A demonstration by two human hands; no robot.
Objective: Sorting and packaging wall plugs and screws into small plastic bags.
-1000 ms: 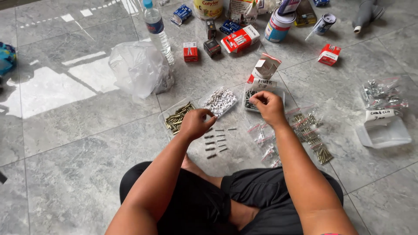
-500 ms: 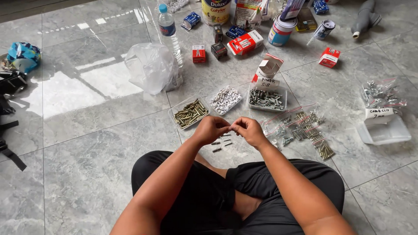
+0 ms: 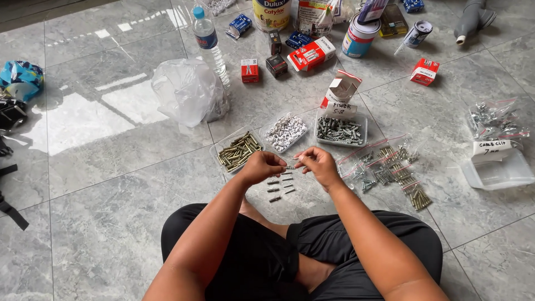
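The small screw (image 3: 290, 166) in my grip is mostly hidden between my fingertips (image 3: 301, 163); it may be a plug, too small to tell.

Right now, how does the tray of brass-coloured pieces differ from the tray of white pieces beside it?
The brass tray holds long, dull gold pieces lying loosely crosswise; the white tray holds short, pale, stubby pieces packed closer. The brass tray lies nearer the left hand; the white tray lies farther back. Both are shallow clear trays on the floor.
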